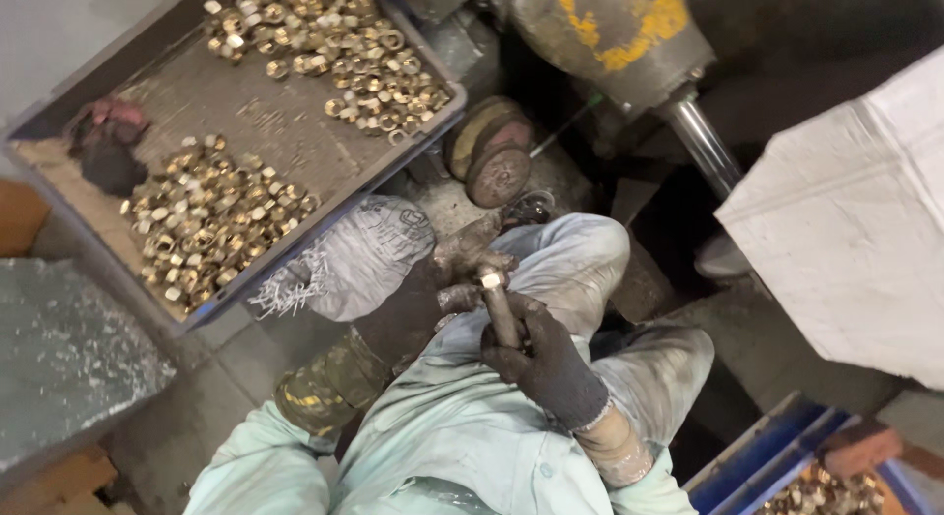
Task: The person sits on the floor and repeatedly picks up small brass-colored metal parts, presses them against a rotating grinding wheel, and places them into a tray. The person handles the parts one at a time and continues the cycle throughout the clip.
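My right hand (544,358), in a dark glove, grips a short metal rod tool (501,308) held over my lap. A small brass nut (489,278) sits on the rod's upper tip. My left hand (462,264), in a worn dirty glove, pinches at that tip with its fingers closed around the nut. Both hands meet above my pale trousered knee (575,254).
A grey tray (275,131) to the upper left holds two heaps of brass nuts (211,220) and a dark rag (106,146). A grey sack (359,254) lies beside it. A machine with yellow paint (610,23), a white block (855,220) and a blue crate (777,456) with more brass parts stand to the right.
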